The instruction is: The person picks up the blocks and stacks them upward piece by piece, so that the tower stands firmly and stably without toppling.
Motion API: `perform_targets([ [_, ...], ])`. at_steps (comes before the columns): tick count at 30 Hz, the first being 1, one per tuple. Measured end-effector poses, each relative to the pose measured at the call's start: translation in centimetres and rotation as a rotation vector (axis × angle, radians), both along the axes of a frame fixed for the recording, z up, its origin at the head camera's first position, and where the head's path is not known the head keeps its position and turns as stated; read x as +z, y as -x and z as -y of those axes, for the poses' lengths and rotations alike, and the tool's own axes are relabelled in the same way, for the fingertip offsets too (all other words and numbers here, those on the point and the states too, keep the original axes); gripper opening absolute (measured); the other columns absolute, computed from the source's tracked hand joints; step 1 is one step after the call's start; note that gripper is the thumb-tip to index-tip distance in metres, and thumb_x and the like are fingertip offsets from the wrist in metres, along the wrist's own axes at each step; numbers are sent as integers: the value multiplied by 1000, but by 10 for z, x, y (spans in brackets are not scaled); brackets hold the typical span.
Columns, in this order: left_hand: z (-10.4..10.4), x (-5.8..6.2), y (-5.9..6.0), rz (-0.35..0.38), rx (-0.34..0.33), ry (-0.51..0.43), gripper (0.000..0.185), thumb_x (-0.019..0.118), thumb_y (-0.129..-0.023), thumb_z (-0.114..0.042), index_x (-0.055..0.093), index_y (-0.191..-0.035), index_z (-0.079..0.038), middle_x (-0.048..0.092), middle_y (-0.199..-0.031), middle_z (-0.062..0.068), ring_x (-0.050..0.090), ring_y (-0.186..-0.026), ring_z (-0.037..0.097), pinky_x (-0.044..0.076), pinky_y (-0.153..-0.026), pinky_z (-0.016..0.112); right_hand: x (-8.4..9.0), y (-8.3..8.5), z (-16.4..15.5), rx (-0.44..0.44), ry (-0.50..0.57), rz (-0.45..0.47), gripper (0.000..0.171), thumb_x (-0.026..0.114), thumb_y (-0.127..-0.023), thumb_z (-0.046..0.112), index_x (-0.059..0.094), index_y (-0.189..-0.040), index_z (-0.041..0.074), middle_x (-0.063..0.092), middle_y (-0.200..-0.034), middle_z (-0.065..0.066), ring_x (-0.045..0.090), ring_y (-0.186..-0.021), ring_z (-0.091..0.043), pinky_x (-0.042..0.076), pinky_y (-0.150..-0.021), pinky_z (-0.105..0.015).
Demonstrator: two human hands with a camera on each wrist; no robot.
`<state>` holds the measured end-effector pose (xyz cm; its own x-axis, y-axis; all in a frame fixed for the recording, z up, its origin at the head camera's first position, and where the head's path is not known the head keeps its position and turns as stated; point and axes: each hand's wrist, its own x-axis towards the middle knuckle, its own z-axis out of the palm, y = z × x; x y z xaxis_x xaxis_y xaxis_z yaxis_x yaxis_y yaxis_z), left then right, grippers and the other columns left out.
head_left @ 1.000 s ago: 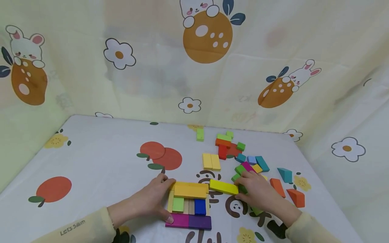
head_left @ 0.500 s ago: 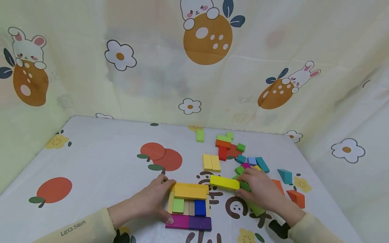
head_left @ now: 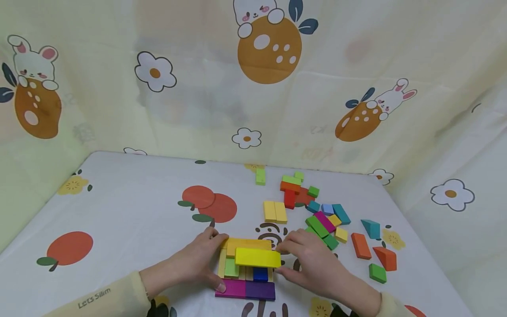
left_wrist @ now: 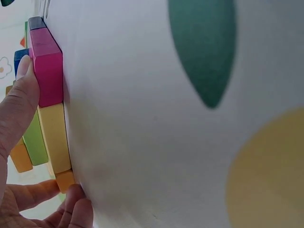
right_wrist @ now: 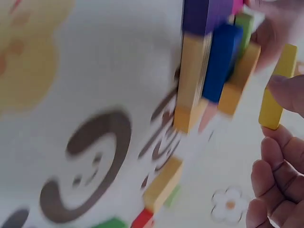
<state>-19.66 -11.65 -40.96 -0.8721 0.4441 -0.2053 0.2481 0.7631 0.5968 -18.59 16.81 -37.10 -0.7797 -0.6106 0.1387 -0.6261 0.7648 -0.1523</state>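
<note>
A flat stack of coloured blocks (head_left: 246,272) lies near the table's front edge: magenta (head_left: 231,288) and purple (head_left: 260,290) blocks in front, green and blue ones above, an orange-yellow plank (head_left: 249,243) on top. My left hand (head_left: 200,260) grips the stack's left side, thumb on the magenta block (left_wrist: 47,71). My right hand (head_left: 306,259) pinches a bright yellow plank (head_left: 258,257) by its right end and holds it over the stack. In the right wrist view the yellow plank (right_wrist: 277,90) sits between thumb and fingers.
Loose blocks lie scattered at the right: two yellow planks (head_left: 275,211), a red and green cluster (head_left: 297,190), green and magenta pieces (head_left: 321,224), teal (head_left: 371,228), orange (head_left: 361,245) and a green square (head_left: 376,272). A single green block (head_left: 260,176) lies near the back. Printed cloth walls surround the table.
My right hand carried the yellow plank leftward from beside the loose pile to above the stack. The left hand stayed on the stack's left side.
</note>
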Motion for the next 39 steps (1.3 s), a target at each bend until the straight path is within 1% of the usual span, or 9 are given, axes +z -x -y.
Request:
perform_targets([
  [3, 1, 1, 0, -3, 1, -2, 100, 99, -62, -35, 52, -144, -2, 51, -135, 18, 51, -124, 31, 54, -104, 53, -4, -4, 10, 35, -20, 9, 32, 85, -82, 38, 76, -107, 20, 68, -100, 11, 57, -95, -6, 56, -85, -31],
  [6, 1, 1, 0, 2, 2, -7, 100, 99, -62, -34, 52, -144, -3, 51, -134, 18, 51, -124, 31, 54, -104, 53, -8, -5, 16, 50, -25, 9, 31, 85, -82, 38, 76, -106, 20, 67, -99, 10, 56, -95, -7, 55, -83, -30],
  [17, 0, 1, 0, -4, -7, -3, 100, 99, -62, -35, 52, -144, -3, 50, -134, 17, 51, -123, 30, 54, -104, 53, -10, -2, 20, 48, -66, 20, 32, 85, -82, 40, 76, -106, 20, 68, -100, 8, 56, -96, -9, 54, -83, -31],
  [32, 2, -1, 0, -22, -11, -6, 104, 100, -60, -35, 51, -144, -1, 50, -134, 18, 51, -123, 31, 53, -105, 53, -12, -1, 18, 32, -56, 44, 33, 85, -82, 41, 75, -107, 21, 68, -100, 8, 57, -97, -8, 55, -86, -33],
  [34, 2, 0, 0, -23, -12, -7, 103, 100, -60, -34, 51, -144, -1, 50, -133, 18, 51, -123, 31, 53, -106, 53, -11, -1, 17, 30, -57, 39, 36, 85, -82, 42, 75, -109, 21, 67, -101, 8, 57, -97, -8, 55, -86, -32],
  [36, 2, 0, 0, -23, -11, -5, 103, 100, -60, -34, 51, -144, -1, 50, -133, 18, 51, -123, 31, 53, -106, 53, -11, 0, 17, 27, -54, 38, 42, 85, -81, 44, 73, -114, 20, 66, -105, 8, 57, -99, -8, 56, -88, -33],
  [39, 2, 0, 1, -18, -8, -5, 102, 100, -60, -33, 52, -143, 0, 50, -132, 18, 51, -123, 31, 53, -106, 53, -11, 2, 17, 9, -42, 85, 58, 83, -81, 50, 68, -128, 19, 64, -120, 3, 57, -111, -13, 56, -97, -40],
])
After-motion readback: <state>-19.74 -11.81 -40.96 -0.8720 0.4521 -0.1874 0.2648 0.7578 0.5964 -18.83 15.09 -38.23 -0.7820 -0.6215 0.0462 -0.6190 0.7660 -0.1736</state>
